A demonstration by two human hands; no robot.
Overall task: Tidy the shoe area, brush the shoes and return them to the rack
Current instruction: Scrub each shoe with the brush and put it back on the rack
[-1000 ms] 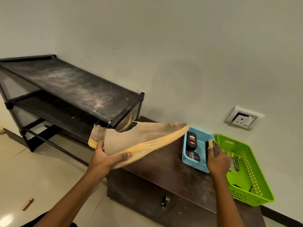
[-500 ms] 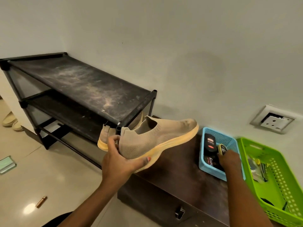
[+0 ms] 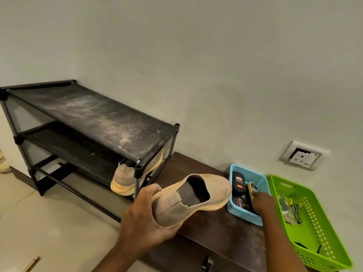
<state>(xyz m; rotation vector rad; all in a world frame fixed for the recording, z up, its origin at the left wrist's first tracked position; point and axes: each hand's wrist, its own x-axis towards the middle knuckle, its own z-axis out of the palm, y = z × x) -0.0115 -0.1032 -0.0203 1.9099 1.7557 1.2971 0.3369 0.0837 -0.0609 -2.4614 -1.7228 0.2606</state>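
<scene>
Beige knit shoe [image 3: 193, 197]: sitting in the left hand [image 3: 145, 218], held above the front edge of the dark wooden cabinet [image 3: 220, 226], opening facing up.
Left hand grip: fingers wrapping the heel end, thumb over the collar, clamping it.
Handling: looking light and soft; the knit upper is likely going to buckle under brushing, so holding at heel and sole seems right.
Right hand [image 3: 262, 203]: reaching into the blue basket [image 3: 243, 214], fingers closing on a yellow-edged brush [image 3: 252, 187]; how firm the grip is, cannot tell.
Basket contents: black polish bottle [image 3: 238, 182] lying beside the brush.
Second shoe [image 3: 127, 180]: resting on the black shoe rack [image 3: 94, 116], middle shelf, right end.
Rack top: showing dust.
Green basket [image 3: 322, 250]: standing just beside the blue one.
Step, as judged: fetching the brush; brushing not yet started.
</scene>
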